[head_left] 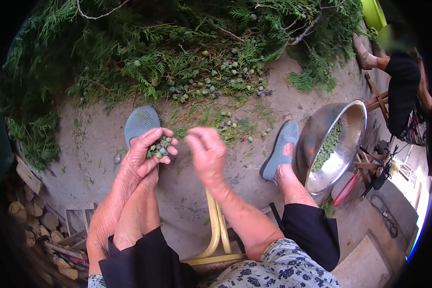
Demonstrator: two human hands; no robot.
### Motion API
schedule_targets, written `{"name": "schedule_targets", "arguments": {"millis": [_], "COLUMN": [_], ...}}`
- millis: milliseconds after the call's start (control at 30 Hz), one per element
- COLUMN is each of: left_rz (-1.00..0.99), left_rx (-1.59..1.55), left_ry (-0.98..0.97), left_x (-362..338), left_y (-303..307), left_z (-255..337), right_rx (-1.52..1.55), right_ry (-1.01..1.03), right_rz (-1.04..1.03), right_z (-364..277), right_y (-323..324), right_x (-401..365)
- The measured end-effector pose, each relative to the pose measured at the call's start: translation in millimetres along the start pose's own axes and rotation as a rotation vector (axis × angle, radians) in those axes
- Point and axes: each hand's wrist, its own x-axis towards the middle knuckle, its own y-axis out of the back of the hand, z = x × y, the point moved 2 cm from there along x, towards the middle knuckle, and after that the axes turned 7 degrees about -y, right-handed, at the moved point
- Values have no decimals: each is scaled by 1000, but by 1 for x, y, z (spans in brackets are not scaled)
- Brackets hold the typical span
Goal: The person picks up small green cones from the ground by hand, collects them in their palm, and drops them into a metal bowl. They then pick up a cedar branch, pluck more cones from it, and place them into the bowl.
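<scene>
Green-blue cones [160, 147] lie heaped in my left hand [146, 150], its fingers curled up around them, above the left shoe. Just to its right, apart from it, my right hand [207, 152] is blurred by motion with its fingers bent; whether it holds anything cannot be made out. More loose cones [228, 124] are scattered on the ground beyond both hands, among green sprigs. Cut evergreen branches [144, 62] form a thick pile across the top of the view.
A tilted metal bowl [341, 163] with green cones inside stands right of my right shoe [279, 149]. Another person's legs [401, 91] are at the upper right. Yellow chair tubing [213, 225] is between my legs. Cut logs [48, 221] lie at the lower left.
</scene>
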Motion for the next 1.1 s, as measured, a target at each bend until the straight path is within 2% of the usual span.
{"name": "schedule_targets", "arguments": {"millis": [67,133,233,300,400,467,500,567,667,800,867,933,1000,1100], "left_rz": [1,2,27,36,43,28,11,16,20,18,25,31,81,155], "left_rx": [5,11,67,72,74,55,37,37,37,40,47,53,58,-14], "left_ry": [3,5,-4,-1,7,4,-1,-2,-2,-3,-3,4,-14,-66], "left_x": [-1,-1,-1,-1,-2,0,0,0,0,0,0,0,-2,0], "left_y": [-1,-3,-4,-5,-4,-3,-2,-3,-2,-2,-3,-7,-13,-5], "left_z": [1,1,1,2,2,1,1,1,1,1,1,1,2,-3], "right_rx": [-60,-249,-283,-318,-270,-71,-71,-242,-350,-371,-263,-207,-164,140], "right_ry": [-131,-76,-99,-44,-124,-310,-311,-67,6,-1,-71,-161,5,-73], "right_rz": [156,284,236,225,202,205,204,150,46,27,108,45,-32,-247], "right_z": [33,71,84,87,85,84,85,82,80,75,64,38,11,-20], "right_y": [16,30,38,41,43,45,45,43,39,38,40,32,17,-4], "right_x": [19,35,49,52,52,48,49,52,58,57,47,30,7,-18]}}
